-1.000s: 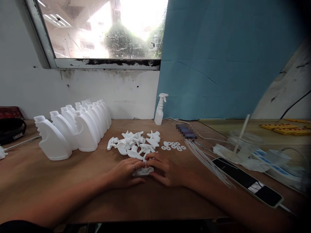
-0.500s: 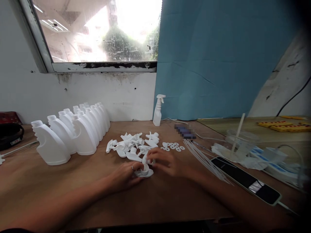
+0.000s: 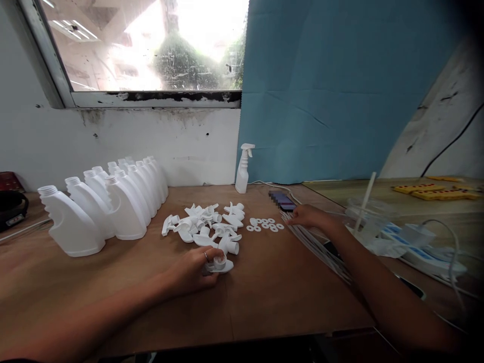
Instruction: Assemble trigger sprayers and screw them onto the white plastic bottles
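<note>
My left hand (image 3: 206,266) is closed on a white trigger spray head (image 3: 223,265), held low over the brown table with its round collar facing up. Over at the right, my right hand (image 3: 308,217) has its fingertips pinched at the upper ends of a bundle of thin white dip tubes (image 3: 317,248). How many tubes are between the fingers is hidden. Just beyond my left hand lies a pile of loose white spray heads (image 3: 200,222). Several flat white ring washers (image 3: 270,225) are scattered between that pile and the tubes.
White bottles (image 3: 77,219) without tops stand in rows at the left. One bottle with a spray head (image 3: 242,171) stands by the wall. A phone (image 3: 282,200) lies behind the tubes. Clear plastic cup (image 3: 368,217), power strip (image 3: 419,247) and cables fill the right side.
My right hand has left the spray head by my left hand and moved right to the tubes' upper ends. My left hand still holds its spray head. The view has shifted slightly.
</note>
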A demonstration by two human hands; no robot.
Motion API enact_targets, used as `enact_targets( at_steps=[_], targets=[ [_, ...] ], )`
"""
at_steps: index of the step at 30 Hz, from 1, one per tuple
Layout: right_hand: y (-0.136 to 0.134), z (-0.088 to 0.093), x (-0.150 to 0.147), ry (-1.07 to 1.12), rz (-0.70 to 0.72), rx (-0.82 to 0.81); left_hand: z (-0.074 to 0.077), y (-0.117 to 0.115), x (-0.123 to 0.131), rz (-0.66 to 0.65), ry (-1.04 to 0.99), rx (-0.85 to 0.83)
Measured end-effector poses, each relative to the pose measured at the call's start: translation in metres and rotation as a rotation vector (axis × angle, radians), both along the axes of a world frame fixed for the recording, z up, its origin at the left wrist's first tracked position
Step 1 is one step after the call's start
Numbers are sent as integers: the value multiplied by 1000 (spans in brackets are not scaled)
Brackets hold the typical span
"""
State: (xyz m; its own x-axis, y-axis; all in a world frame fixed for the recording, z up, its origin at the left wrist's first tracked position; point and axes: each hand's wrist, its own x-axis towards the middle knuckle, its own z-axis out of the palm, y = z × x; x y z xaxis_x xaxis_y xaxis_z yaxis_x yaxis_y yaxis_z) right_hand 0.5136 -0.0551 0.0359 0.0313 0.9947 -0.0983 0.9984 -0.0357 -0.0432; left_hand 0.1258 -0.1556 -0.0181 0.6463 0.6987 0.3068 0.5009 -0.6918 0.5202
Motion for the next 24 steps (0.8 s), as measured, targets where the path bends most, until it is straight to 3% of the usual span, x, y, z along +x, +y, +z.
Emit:
enact_targets(
  at_steps=[7,14,22,24],
  targets=[
    [6,-7,-8,56,-67,-82,-1,-1,-5,-15,-7,-7],
    [2,0,-9,221,-93,-36,1,-3,-5,31,22,-28],
    [0,5,-9,376,-129,165,2,-2,-6,24,14,-50],
    [-4,14,-10,576,-62,258,1,-2,-6,19,11,-49]
  ],
)
